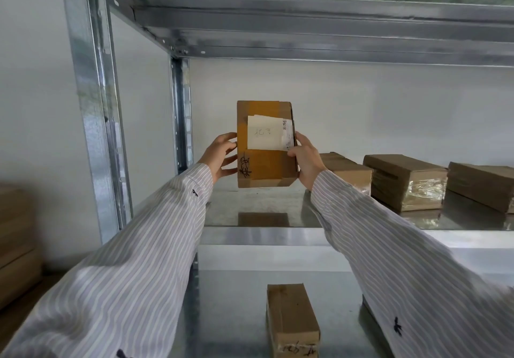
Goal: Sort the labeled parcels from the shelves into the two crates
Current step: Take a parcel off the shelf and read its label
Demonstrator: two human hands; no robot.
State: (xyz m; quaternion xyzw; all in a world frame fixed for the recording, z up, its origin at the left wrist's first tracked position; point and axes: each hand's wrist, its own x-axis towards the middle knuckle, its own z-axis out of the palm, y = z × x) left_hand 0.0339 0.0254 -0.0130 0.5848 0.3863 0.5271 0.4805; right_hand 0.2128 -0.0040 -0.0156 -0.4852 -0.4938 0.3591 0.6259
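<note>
- Holding one cardboard parcel point(264, 146) upright in front of you, lifted clear above the middle shelf point(267, 207); its reflection shows on the metal below.
- Parcel face turned toward you: white paper label point(267, 132) with handwritten characters over a band of tan tape, plus black marker scribble at the lower left corner.
- Your left hand point(222, 157) clamps the parcel's left edge, fingers wrapped toward the front face.
- Your right hand point(306, 160) grips the right edge, thumb on the front near the label's corner.
- Both arms are stretched forward in striped sleeves point(144, 274).
- To the right on the same shelf, three more parcels lie flat: one point(347, 168) just behind your right wrist, a taped one point(406, 182) next to it, a third point(481, 185) at the frame edge.
- On the lower shelf point(236, 316), another parcel point(292, 318) lies flat between your arms, marker writing on its near end.
- Galvanised rack upright point(94, 107) stands left of the parcel; white wall behind.
- Blurry brown boxes point(16, 243) are stacked at far left, outside the rack.
</note>
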